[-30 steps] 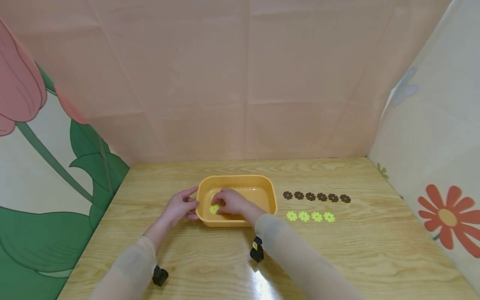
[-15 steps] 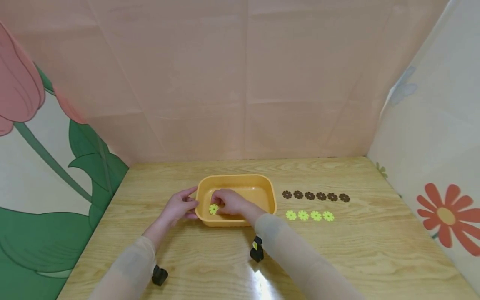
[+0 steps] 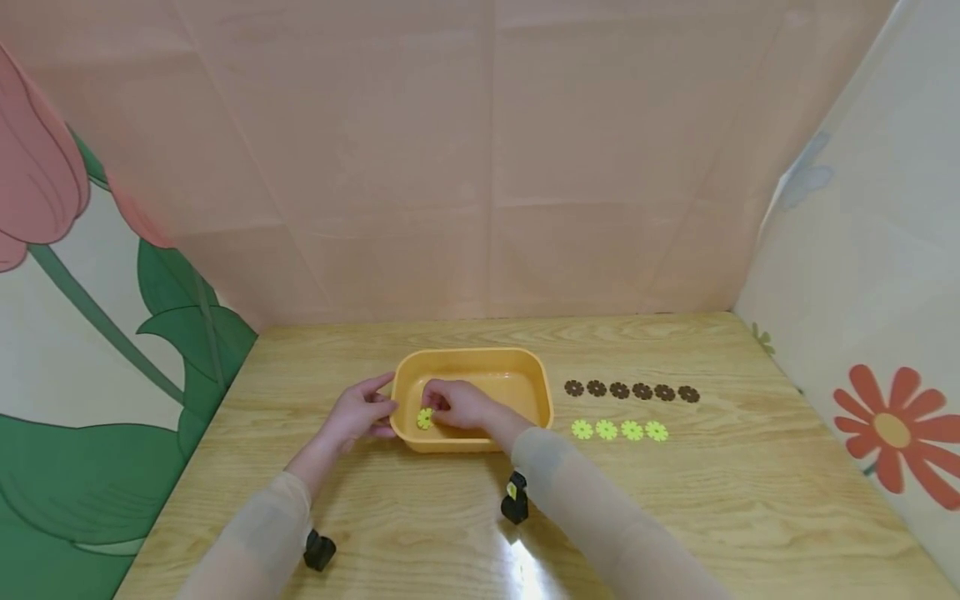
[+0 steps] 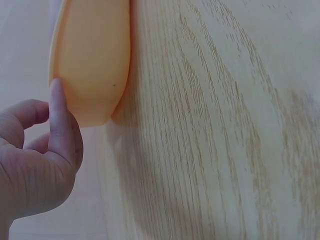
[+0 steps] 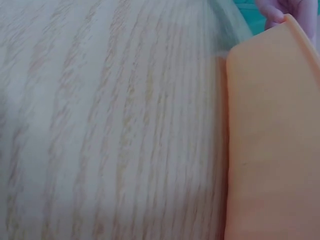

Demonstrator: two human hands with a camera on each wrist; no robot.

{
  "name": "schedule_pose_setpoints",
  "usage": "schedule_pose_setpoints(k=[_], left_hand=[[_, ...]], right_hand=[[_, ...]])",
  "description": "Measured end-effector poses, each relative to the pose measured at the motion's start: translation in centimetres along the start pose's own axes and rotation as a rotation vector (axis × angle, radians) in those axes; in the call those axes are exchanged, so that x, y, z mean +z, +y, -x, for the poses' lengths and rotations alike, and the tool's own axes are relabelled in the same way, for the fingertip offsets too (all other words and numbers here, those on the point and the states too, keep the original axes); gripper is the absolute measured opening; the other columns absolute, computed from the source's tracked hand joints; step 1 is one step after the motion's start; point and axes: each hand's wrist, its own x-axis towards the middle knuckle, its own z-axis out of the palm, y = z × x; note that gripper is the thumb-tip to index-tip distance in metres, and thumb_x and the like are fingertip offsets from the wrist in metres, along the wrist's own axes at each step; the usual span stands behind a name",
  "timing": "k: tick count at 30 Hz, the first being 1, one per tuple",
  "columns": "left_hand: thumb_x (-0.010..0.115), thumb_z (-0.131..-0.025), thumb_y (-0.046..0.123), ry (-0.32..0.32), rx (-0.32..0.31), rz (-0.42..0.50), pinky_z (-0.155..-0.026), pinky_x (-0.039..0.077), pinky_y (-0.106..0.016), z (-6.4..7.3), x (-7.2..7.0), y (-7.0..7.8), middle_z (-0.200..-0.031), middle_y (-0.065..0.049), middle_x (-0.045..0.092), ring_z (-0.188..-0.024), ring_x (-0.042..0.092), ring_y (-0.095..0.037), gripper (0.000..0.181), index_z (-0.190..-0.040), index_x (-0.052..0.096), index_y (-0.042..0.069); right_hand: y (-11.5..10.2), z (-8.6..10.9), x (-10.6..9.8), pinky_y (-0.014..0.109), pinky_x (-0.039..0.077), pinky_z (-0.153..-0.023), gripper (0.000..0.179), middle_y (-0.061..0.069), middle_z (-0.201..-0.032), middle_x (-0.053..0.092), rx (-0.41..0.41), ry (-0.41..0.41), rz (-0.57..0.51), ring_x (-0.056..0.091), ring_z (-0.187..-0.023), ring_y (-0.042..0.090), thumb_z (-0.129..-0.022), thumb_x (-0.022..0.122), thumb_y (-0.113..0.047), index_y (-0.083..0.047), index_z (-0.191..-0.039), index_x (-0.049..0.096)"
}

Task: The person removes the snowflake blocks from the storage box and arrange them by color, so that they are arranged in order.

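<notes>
A yellow-orange plastic tub [image 3: 525, 358] stands on the wooden table. At its left end my left hand [image 3: 356, 412] holds the rim, which the left wrist view shows with a finger [image 4: 59, 117] laid against the tub's edge. My right hand [image 3: 461, 402] reaches down inside the tub, fingers curled. At its fingertips is a yellow-green flower-shaped piece [image 3: 424, 418], which it seems to pinch; the exact contact is partly hidden. In the right wrist view only the tub's outer wall [image 5: 275, 135], the table and part of the left hand show.
Right of the tub lies a row of several dark brown flower pieces [image 3: 619, 390]. Nearer is a row of several yellow-green flower pieces [image 3: 607, 430]. Black devices [image 3: 514, 498] hang at both wrists. A pink cloth backdrop [image 3: 495, 208] closes off the back.
The yellow-green piece at the right fingertips has shifted slightly left and looks narrower. Both hands stay almost in place; the tub and rows do not move.
</notes>
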Motion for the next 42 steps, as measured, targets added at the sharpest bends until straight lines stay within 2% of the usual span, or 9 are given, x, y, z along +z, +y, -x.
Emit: schedule_pose_setpoints(k=[5,12,17,23,26,34,37,42], left_hand=[[0.060,-0.093,-0.006,-0.003,0.004,-0.009,-0.065,0.065,-0.039,0.1,-0.1,0.0,-0.091,-0.010,0.054,-0.068,0.059,-0.016,0.061,-0.150,0.038,0.001],[0.060,-0.093,-0.007,0.000,-0.005,-0.004,-0.065,0.065,-0.038,0.1,0.0,0.1,-0.091,-0.011,0.054,-0.067,0.060,-0.016,0.062,-0.150,0.039,0.002],[0.061,-0.093,-0.006,0.001,-0.006,-0.004,-0.067,0.065,-0.040,0.1,0.0,0.1,-0.092,-0.010,0.053,-0.066,0.058,-0.014,0.062,-0.151,0.039,0.003],[0.060,-0.094,-0.006,0.000,0.001,-0.005,-0.064,0.065,-0.039,0.1,0.1,0.1,-0.091,-0.010,0.053,-0.066,0.058,-0.015,0.061,-0.150,0.039,0.002],[0.060,-0.094,-0.007,-0.001,-0.001,-0.003,-0.062,0.065,-0.037,0.1,0.1,0.1,-0.091,-0.010,0.053,-0.067,0.059,-0.016,0.061,-0.150,0.039,0.002],[0.060,-0.095,-0.006,-0.009,0.003,-0.016,-0.063,0.065,-0.037,0.2,0.2,0.2,-0.092,-0.010,0.053,-0.067,0.058,-0.016,0.061,-0.151,0.038,0.002],[0.060,-0.094,-0.006,-0.004,0.000,-0.010,-0.061,0.064,-0.035,0.2,0.2,0.2,-0.092,-0.010,0.053,-0.068,0.058,-0.016,0.061,-0.151,0.038,0.002],[0.060,-0.095,-0.006,-0.002,-0.005,-0.008,-0.061,0.064,-0.035,0.2,0.2,0.3,-0.093,-0.010,0.053,-0.069,0.059,-0.017,0.061,-0.151,0.038,0.003]], right_hand=[[-0.2,0.4,-0.7,0.021,0.048,-0.069,0.014,-0.002,-0.081,0.058,-0.010,0.015,-0.023,0.052,-0.076,0.009,-0.087,0.068,0.001,-0.008,-0.097,0.062],[-0.3,1.7,-2.7,0.020,0.051,-0.071,0.011,-0.003,-0.084,0.063,-0.037,0.047,-0.045,0.055,-0.078,0.007,-0.091,0.066,-0.001,-0.007,-0.099,0.065],[-0.2,4.2,-5.1,0.023,0.056,-0.075,0.011,-0.003,-0.090,0.068,-0.062,0.080,-0.074,0.060,-0.082,0.007,-0.093,0.065,-0.003,-0.010,-0.101,0.067],[0.3,8.6,-8.8,0.027,0.058,-0.073,0.011,-0.003,-0.091,0.066,-0.081,0.158,-0.083,0.061,-0.083,0.012,-0.095,0.065,-0.003,-0.010,-0.103,0.067],[1.3,11.2,-10.2,0.026,0.057,-0.072,0.011,-0.004,-0.091,0.065,-0.031,0.224,-0.071,0.060,-0.082,0.013,-0.095,0.066,-0.006,-0.011,-0.103,0.069],[5.2,18.9,-12.9,0.023,0.054,-0.066,0.011,0.001,-0.091,0.065,0.187,0.407,-0.061,0.059,-0.080,0.015,-0.095,0.068,-0.009,-0.009,-0.106,0.069],[6.6,21.6,-13.5,0.022,0.054,-0.066,0.013,0.004,-0.093,0.065,0.258,0.439,-0.065,0.059,-0.081,0.012,-0.095,0.067,-0.010,-0.007,-0.108,0.068],[8.7,25.8,-14.1,0.021,0.054,-0.062,0.016,0.009,-0.096,0.065,0.332,0.471,-0.081,0.058,-0.080,0.011,-0.096,0.065,-0.008,-0.001,-0.110,0.066]])
